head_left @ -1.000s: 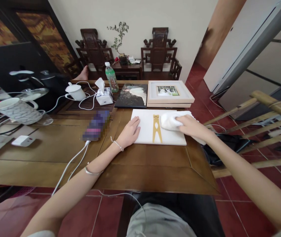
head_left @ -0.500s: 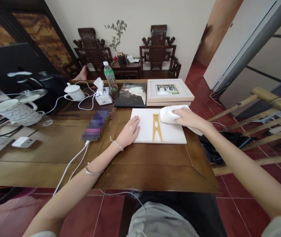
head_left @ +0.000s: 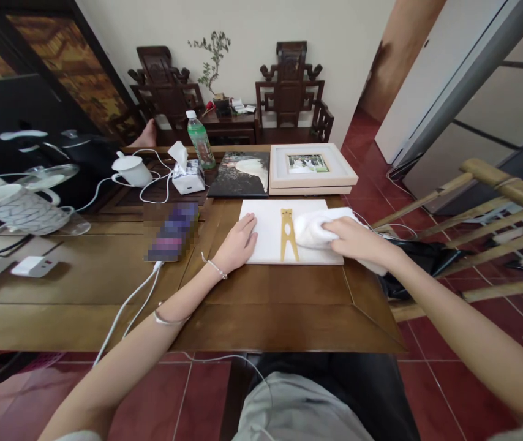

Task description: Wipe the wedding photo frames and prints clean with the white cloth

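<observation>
Slightly right of the frame's center, a thin white board (head_left: pixel 266 236) lies flat on the brown wooden surface (head_left: pixel 252 306), its face plain except for a slim yellow animal-shaped figure (head_left: pixel 286 218) with small ears, a pale oval in the body and two splayed legs; whether it is printed or a separate piece cannot be told. The board's long axis runs left to right across the frame, while the figure's runs up and down, head toward the top and legs toward the bottom. The person's hands are apart: the left hand (head_left: pixel 239 245) rests flat, fingers extended, on the board's left edge, and the right hand (head_left: pixel 357 239) grips a bunched, fluffy white cloth (head_left: pixel 308 233) on the board's right part. The cloth's rounded end points left, just beside the figure; its other end trails toward the lower right.
</observation>
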The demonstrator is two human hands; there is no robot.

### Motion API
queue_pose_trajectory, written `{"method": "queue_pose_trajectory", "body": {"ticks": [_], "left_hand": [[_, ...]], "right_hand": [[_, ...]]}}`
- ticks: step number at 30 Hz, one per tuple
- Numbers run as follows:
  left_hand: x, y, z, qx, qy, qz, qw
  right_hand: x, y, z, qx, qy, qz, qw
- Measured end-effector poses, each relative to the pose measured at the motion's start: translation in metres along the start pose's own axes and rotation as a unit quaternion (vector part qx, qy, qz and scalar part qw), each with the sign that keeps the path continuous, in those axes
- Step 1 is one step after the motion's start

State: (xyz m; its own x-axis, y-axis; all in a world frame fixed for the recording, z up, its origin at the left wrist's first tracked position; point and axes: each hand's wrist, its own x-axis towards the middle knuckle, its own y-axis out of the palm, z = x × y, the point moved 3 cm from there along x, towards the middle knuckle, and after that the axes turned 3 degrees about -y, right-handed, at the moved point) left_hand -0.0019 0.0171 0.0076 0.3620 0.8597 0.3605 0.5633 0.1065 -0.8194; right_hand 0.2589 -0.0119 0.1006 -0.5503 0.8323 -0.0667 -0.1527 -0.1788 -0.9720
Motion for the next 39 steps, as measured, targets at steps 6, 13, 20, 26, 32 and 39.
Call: {"method": "queue_pose_trajectory", "body": {"ticks": [6, 13, 20, 26, 32, 39], "left_hand": [[0.0, 0.0, 0.002, -0.015, 0.0, 0.003, 1.0], [0.0, -0.001, 0.002, -0.008, -0.001, 0.011, 1.0], [0.0, -0.001, 0.0, -0.007, -0.002, 0.006, 1.0], [0.001, -0.001, 0.0, -0.004, 0.004, 0.006, 1.0], [0.001, -0.001, 0.0, -0.003, 0.007, 0.009, 1.0], [0.001, -0.002, 0.002, 0.003, 0.006, 0.012, 1.0]], "right_hand": [[0.072, -0.01, -0.042, 0.008, 0.01, -0.041, 0.999], [0.063, -0.004, -0.03, -0.014, 0.026, -0.06, 0.998], [-0.024, 0.012, 0.022, -0.031, -0.007, -0.01, 0.999], [-0.043, 0.009, 0.034, -0.003, 0.002, 0.04, 0.999], [0.025, 0.0, 0.003, -0.011, 0.034, -0.029, 0.999], [0.077, 0.023, 0.026, -0.029, 0.029, -0.04, 0.998]]}}
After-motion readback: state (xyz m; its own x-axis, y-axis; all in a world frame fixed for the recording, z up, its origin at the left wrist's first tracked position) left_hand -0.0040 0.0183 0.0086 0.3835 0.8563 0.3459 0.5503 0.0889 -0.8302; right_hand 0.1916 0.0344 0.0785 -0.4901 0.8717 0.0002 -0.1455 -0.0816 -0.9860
